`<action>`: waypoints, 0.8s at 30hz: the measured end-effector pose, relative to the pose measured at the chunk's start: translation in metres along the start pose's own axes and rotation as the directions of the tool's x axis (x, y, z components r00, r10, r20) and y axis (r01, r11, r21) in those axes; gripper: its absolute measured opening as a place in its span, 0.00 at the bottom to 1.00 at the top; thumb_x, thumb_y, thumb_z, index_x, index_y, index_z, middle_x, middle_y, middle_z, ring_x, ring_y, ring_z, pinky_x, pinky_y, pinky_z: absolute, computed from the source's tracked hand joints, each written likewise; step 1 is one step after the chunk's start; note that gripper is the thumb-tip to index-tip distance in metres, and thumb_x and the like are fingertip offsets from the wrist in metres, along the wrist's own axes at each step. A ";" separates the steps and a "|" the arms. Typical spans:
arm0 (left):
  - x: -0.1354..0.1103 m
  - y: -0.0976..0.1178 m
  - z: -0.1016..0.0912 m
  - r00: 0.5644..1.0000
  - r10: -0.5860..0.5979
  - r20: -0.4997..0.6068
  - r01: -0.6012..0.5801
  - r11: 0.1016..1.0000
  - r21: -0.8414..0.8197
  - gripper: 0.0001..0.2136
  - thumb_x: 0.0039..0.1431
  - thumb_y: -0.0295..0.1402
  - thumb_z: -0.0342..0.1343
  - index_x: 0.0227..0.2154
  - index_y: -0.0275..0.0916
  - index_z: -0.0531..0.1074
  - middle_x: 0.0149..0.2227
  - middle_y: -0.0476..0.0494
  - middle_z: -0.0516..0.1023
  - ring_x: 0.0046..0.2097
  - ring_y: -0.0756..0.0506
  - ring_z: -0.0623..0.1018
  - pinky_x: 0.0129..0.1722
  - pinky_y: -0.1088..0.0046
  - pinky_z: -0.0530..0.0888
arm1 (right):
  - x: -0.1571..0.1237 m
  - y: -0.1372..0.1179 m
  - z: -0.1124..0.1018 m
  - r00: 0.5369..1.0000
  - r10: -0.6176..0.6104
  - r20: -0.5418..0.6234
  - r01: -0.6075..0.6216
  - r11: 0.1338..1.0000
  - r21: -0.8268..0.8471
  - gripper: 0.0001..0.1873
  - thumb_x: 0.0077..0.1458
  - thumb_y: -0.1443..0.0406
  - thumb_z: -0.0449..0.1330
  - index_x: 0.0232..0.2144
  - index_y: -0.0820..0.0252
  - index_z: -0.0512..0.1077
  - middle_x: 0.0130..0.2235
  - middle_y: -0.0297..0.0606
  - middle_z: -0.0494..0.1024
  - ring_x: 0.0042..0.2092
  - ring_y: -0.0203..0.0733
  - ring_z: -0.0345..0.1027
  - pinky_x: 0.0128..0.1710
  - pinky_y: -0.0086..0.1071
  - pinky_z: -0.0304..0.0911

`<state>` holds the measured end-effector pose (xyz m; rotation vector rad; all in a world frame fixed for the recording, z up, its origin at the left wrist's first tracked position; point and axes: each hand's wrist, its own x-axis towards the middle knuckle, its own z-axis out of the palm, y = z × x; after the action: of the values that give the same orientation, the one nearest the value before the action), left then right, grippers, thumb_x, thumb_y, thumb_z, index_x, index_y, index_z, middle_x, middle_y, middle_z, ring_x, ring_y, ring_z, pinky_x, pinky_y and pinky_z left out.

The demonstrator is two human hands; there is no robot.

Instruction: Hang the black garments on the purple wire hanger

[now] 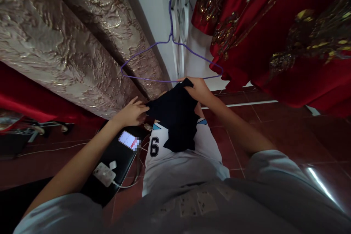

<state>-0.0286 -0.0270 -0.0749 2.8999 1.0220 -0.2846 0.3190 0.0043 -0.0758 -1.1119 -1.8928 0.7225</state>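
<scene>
A black piece of clothing (177, 117) lies across my thighs, bunched and drooping towards my waist; its exact kind does not show. My left hand (135, 112) pinches its left edge, with some fingers raised. At its upper right corner my right hand (196, 87) is closed on the fabric, thumb below and fingers behind. Just beyond, a purple wire hanger (149, 79) hangs by its hook from a white metal frame. Its lower bar runs close behind the right fingers; whether they touch it I cannot tell.
Beige embossed fabric (68, 44) hangs on the left, red sequined fabric (274, 44) on the right. Beside my left leg, a black bench (102, 193) bears a lit phone (127, 140) and a white power strip (103, 174) with cables. The white metal frame (181, 25) stands ahead.
</scene>
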 end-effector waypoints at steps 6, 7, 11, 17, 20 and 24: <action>0.002 -0.007 -0.014 0.985 -0.167 -0.051 0.173 0.972 0.157 0.14 0.70 0.37 0.46 0.42 0.40 0.77 0.47 0.34 0.76 0.51 0.34 0.71 0.51 0.53 0.67 | -0.017 -0.020 -0.032 0.999 0.029 0.034 -0.025 0.993 -0.112 0.21 0.57 0.69 0.57 0.50 0.54 0.81 0.50 0.38 0.84 0.53 0.49 0.78 0.54 0.41 0.68; 0.001 -0.009 -0.019 0.973 -0.218 -0.080 0.230 0.955 0.188 0.15 0.70 0.38 0.45 0.42 0.39 0.77 0.47 0.33 0.75 0.51 0.33 0.70 0.49 0.54 0.67 | -0.017 -0.022 -0.034 0.999 0.039 0.032 -0.034 0.991 -0.133 0.20 0.57 0.69 0.58 0.49 0.55 0.82 0.48 0.39 0.84 0.52 0.50 0.78 0.53 0.42 0.69; -0.011 -0.020 -0.043 0.898 -0.389 -0.208 0.430 0.875 0.221 0.16 0.70 0.41 0.46 0.40 0.37 0.75 0.47 0.34 0.72 0.50 0.33 0.69 0.48 0.56 0.67 | -0.012 -0.028 -0.035 0.997 0.071 0.011 -0.068 0.980 -0.187 0.13 0.57 0.66 0.60 0.42 0.58 0.83 0.41 0.43 0.84 0.47 0.52 0.78 0.47 0.40 0.68; -0.020 -0.024 -0.088 0.741 -0.549 -0.387 0.627 0.772 0.104 0.18 0.71 0.38 0.41 0.37 0.34 0.73 0.39 0.36 0.70 0.45 0.38 0.72 0.50 0.60 0.70 | -0.008 -0.033 -0.032 0.994 0.102 -0.036 -0.107 0.973 -0.205 0.10 0.57 0.61 0.63 0.37 0.61 0.81 0.32 0.43 0.80 0.40 0.50 0.74 0.40 0.39 0.65; -0.009 -0.023 -0.108 0.691 -0.545 -0.476 0.611 0.792 -0.019 0.16 0.71 0.35 0.41 0.34 0.36 0.71 0.39 0.37 0.72 0.46 0.41 0.72 0.51 0.64 0.72 | -0.008 -0.036 -0.033 0.994 0.103 -0.042 -0.109 0.966 -0.233 0.08 0.56 0.64 0.61 0.33 0.61 0.79 0.27 0.39 0.76 0.35 0.45 0.71 0.36 0.36 0.61; 0.016 -0.041 -0.101 0.726 -0.533 -0.434 0.541 0.833 -0.119 0.15 0.67 0.33 0.48 0.24 0.37 0.67 0.30 0.41 0.71 0.35 0.44 0.72 0.46 0.63 0.74 | -0.011 -0.037 -0.037 0.995 0.090 -0.049 -0.100 0.958 -0.270 0.06 0.54 0.66 0.60 0.30 0.61 0.77 0.27 0.38 0.75 0.34 0.44 0.70 0.33 0.34 0.57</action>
<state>-0.0264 0.0263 0.0219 2.6536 1.9424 0.4022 0.3382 -0.0190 -0.0321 -1.3862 -1.9590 0.4984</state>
